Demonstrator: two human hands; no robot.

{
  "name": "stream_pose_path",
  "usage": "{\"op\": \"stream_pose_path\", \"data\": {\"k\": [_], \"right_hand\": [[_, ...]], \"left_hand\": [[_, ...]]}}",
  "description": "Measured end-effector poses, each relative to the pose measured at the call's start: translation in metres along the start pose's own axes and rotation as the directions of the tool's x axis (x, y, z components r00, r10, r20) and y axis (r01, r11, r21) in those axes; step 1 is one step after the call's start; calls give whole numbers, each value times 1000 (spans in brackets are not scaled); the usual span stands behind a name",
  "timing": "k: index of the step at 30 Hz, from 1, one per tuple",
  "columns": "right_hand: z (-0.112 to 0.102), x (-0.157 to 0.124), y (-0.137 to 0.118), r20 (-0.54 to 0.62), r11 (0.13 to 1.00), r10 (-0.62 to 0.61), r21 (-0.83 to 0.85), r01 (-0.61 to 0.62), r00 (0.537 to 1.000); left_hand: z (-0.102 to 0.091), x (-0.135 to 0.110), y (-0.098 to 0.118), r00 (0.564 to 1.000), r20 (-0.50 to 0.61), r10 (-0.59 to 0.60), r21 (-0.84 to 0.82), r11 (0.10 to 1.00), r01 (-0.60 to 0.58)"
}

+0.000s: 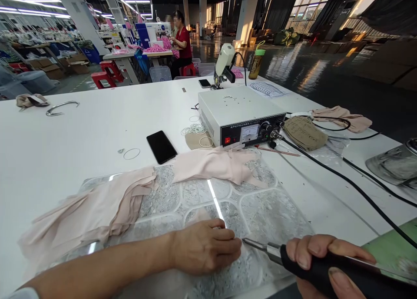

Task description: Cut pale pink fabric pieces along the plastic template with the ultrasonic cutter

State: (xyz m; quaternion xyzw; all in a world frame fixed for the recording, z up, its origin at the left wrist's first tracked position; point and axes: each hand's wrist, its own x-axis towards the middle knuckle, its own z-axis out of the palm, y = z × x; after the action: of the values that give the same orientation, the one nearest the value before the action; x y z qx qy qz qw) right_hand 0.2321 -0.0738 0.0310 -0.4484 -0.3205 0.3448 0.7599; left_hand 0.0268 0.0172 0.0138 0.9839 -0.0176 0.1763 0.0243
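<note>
My left hand is closed over the clear marbled mat, fingers pressed together on a pale pink fabric piece that shows just behind the knuckles; the rest of that piece is hidden. My right hand wraps round the black grip of an ultrasonic handpiece. Its narrow metal tip points left and ends close beside my left fingertips; whether they touch, I cannot tell. A stack of pale pink fabric pieces lies left on the mat, and another fabric pile lies along its far edge.
Behind the mat stands the ultrasonic generator box, its black cable running to the right. Nearby are a black phone, elastic loops, a khaki fabric bundle and a glass jar. A co-worker sits at a sewing machine beyond.
</note>
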Motion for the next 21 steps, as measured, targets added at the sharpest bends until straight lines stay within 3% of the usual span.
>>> {"op": "stream_pose_path", "data": {"k": [7,15,21], "right_hand": [[1,-2,-1,-15,999,42,-15,-43,999],[8,2,-3,82,998,-41,-41,45,996],[-4,1,-6,8,1000,23,0,-23,1000]], "left_hand": [[1,-1,-1,1000,5,7,-14,1000,-7],[2,-3,-1,1000,27,16,-8,1000,-15],[1,-3,0,999,33,12,-10,1000,-12]]}}
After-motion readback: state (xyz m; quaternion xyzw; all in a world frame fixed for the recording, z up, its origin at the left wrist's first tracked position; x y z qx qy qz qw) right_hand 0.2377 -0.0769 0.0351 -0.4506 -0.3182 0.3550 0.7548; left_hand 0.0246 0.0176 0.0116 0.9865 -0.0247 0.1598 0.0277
